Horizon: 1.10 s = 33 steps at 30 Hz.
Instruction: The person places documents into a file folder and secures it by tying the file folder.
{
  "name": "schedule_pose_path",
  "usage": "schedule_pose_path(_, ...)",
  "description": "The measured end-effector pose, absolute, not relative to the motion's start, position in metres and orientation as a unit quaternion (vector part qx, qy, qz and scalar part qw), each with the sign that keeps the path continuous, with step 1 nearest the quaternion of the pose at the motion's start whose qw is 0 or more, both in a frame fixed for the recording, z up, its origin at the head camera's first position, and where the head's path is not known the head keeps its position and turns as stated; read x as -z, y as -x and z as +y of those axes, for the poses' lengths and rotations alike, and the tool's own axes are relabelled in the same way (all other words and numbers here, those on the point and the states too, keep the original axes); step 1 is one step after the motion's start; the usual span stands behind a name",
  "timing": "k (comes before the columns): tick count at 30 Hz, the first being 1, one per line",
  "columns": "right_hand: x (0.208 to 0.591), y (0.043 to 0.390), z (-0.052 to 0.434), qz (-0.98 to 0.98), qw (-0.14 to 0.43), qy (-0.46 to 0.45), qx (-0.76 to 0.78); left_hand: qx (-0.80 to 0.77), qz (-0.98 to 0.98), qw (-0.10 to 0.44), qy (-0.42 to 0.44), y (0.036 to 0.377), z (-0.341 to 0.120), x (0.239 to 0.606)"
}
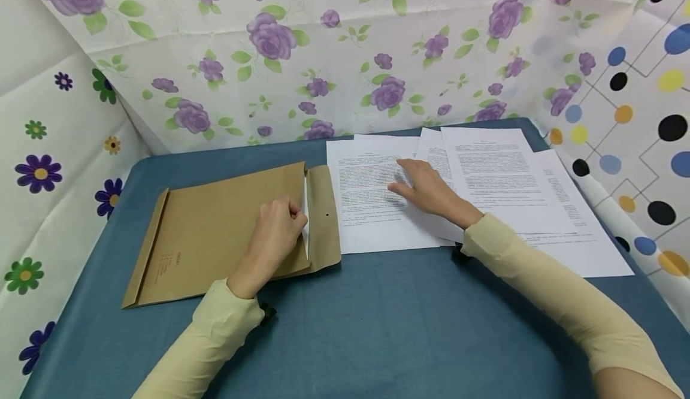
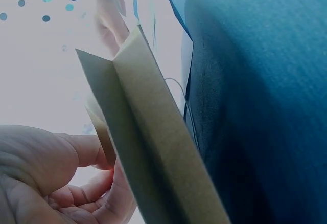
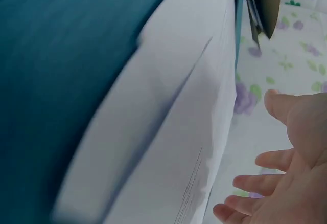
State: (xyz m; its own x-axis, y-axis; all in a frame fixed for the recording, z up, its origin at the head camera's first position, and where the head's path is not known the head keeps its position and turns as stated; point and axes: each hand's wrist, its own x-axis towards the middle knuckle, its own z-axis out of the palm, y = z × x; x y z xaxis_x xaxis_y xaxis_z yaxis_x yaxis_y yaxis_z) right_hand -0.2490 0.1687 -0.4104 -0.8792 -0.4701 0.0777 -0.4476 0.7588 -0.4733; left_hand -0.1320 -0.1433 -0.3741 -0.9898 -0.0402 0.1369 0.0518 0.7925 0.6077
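Left hand [image 1: 275, 231] curled at mouth of brown envelope [image 1: 215, 231], pinching white sheet edge [image 1: 305, 219] by flap. Envelope flat on table [image 1: 377, 327], long axis left-right, mouth facing right. Right hand [image 1: 426, 189] open, fingers flat on printed sheets [image 1: 372, 201], just right of flap; nearer to the papers.

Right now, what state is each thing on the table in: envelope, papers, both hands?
Envelope: flat, flap open, white sheet edge showing at its mouth.
Papers: printed sheets spread loosely, overlapping.
Left hand: holds the envelope's mouth.
Right hand: open, over the papers.
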Motion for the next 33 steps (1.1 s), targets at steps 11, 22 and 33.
schedule_pose_path(11, 0.412, 0.255, 0.211, 0.959, 0.036, 0.212, 0.187, 0.325, -0.943, 0.064, -0.009, 0.132, -0.146, 0.378)
schedule_pose_path(22, 0.408, 0.261, 0.261, 0.971, 0.061, 0.171, 0.154, 0.317, -0.946, 0.063, -0.007, 0.134, -0.145, 0.377)
schedule_pose_path(33, 0.396, 0.281, 0.308, 0.979, 0.081, 0.150, 0.110, 0.323, -0.945, 0.056, -0.011, 0.135, -0.146, 0.377)
